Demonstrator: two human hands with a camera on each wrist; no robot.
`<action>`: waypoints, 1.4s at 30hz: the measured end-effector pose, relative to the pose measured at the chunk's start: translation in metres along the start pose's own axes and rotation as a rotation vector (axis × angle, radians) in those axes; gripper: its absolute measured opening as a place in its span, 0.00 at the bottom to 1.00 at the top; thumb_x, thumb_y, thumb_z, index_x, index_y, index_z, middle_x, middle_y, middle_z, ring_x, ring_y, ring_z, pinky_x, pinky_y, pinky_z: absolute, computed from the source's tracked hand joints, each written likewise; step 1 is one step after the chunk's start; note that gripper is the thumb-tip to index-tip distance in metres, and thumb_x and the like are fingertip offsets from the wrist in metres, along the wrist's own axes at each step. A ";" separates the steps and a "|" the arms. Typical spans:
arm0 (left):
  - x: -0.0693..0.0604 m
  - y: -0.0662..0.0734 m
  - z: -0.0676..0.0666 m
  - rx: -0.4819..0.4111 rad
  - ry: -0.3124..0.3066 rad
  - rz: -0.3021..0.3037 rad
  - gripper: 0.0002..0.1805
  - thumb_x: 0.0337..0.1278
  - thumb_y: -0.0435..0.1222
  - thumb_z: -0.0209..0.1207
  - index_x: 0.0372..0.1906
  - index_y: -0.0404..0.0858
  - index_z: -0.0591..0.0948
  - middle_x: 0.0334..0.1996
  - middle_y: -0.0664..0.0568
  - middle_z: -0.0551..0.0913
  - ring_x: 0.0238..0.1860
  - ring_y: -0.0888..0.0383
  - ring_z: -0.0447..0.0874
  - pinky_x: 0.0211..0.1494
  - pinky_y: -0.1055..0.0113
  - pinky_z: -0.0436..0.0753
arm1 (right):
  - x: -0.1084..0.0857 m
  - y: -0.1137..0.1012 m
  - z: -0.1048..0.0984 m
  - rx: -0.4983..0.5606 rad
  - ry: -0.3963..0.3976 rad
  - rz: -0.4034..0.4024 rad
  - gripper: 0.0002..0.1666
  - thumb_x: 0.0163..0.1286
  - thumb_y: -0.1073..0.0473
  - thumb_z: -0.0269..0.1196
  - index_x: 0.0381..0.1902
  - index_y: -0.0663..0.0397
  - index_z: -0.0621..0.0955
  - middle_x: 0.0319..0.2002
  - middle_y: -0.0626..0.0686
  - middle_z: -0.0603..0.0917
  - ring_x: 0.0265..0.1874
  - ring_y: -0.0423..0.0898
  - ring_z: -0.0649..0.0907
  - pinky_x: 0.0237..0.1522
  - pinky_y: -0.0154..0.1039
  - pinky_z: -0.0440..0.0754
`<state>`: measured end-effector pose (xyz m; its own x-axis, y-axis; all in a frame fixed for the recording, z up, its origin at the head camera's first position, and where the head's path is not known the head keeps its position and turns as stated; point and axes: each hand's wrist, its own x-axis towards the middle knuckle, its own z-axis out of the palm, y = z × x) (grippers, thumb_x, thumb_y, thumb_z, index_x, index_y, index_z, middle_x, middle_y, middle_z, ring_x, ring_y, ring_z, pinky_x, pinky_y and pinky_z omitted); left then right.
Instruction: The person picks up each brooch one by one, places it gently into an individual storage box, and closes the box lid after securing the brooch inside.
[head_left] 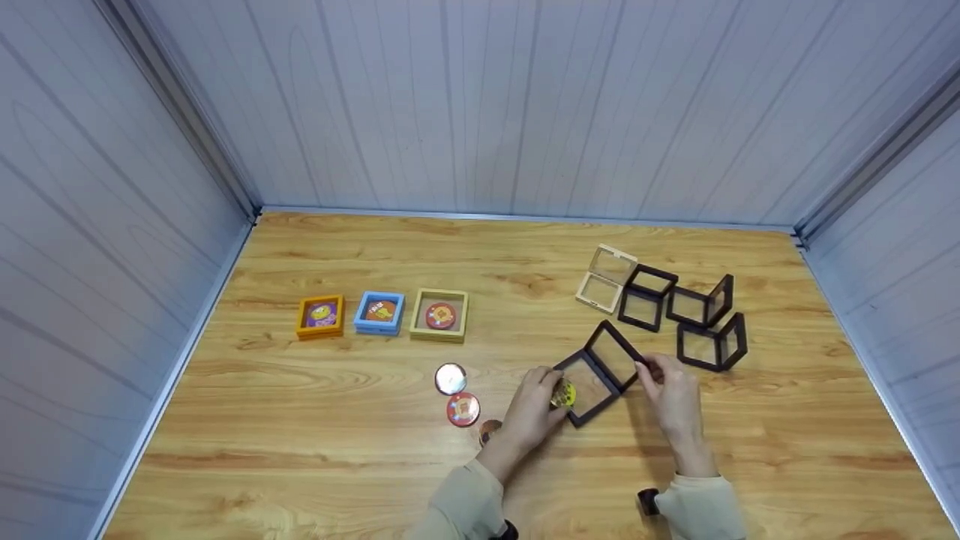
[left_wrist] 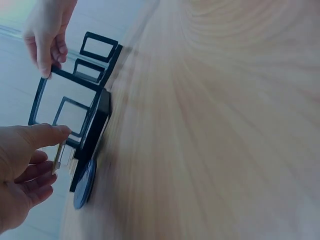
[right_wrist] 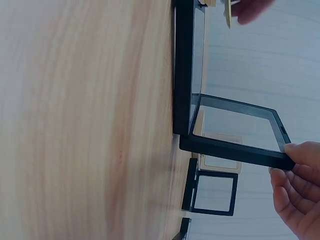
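Observation:
An opened black frame with clear film lies on the table, one half raised. The right hand pinches the raised half's corner between thumb and fingers, also plain in the right wrist view, where the hand grips the frame. Above the flat half's left side, the left hand holds a yellow patterned disc by its edge. In the left wrist view the disc stands edge-on between the thumb and fingers of the left hand.
Left of the hands lie a silvery disc, a red disc and a partly hidden brown one. Orange, blue and yellow frames hold discs. Behind right are opened cream and black frames.

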<state>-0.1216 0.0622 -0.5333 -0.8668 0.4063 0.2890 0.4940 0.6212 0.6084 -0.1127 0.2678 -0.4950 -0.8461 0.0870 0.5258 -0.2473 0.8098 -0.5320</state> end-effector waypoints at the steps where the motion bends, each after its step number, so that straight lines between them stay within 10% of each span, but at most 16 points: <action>1: 0.002 0.001 0.001 0.004 -0.012 -0.006 0.25 0.40 0.36 0.65 0.48 0.31 0.75 0.42 0.49 0.73 0.46 0.56 0.71 0.51 0.69 0.70 | 0.000 0.000 0.000 0.002 0.002 0.000 0.05 0.51 0.72 0.64 0.28 0.69 0.80 0.23 0.58 0.79 0.20 0.45 0.77 0.21 0.36 0.76; 24: 0.032 0.015 0.021 0.143 -0.163 -0.028 0.25 0.45 0.37 0.64 0.51 0.33 0.74 0.43 0.49 0.73 0.47 0.57 0.71 0.51 0.70 0.71 | -0.003 0.000 0.002 -0.004 0.026 -0.012 0.05 0.50 0.71 0.65 0.27 0.68 0.80 0.23 0.57 0.79 0.20 0.44 0.77 0.21 0.36 0.76; 42: 0.028 0.005 0.021 0.194 -0.096 0.019 0.27 0.43 0.46 0.64 0.48 0.35 0.76 0.43 0.50 0.75 0.45 0.57 0.72 0.50 0.68 0.70 | -0.003 0.001 0.002 0.023 0.044 -0.016 0.04 0.51 0.70 0.65 0.26 0.68 0.80 0.21 0.55 0.79 0.18 0.44 0.77 0.23 0.19 0.68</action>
<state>-0.1418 0.0904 -0.5382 -0.8513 0.4756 0.2216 0.5221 0.7261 0.4475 -0.1114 0.2671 -0.4990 -0.8204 0.1005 0.5628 -0.2718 0.7975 -0.5386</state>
